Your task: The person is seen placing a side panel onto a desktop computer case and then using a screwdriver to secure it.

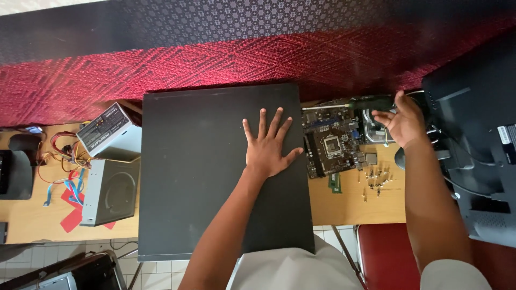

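A big black flat computer case panel (199, 172) lies on the wooden table in front of me. My left hand (267, 147) rests flat on its right part, fingers spread, holding nothing. To the right lies a bare motherboard (330, 145) with an empty socket. My right hand (403, 122) is beyond the board's far right corner, fingers curled around a dark green-handled tool (371, 101) that points left. A silver metal part (372, 129) sits just under that hand.
Several small screws (378, 180) lie on the wooden table (355, 207) near the motherboard. A grey power supply (106, 130) with coloured wires and a metal drive box (110, 190) stand at left. A black monitor back (475, 145) rises at right. Red patterned cloth (215, 59) runs behind.
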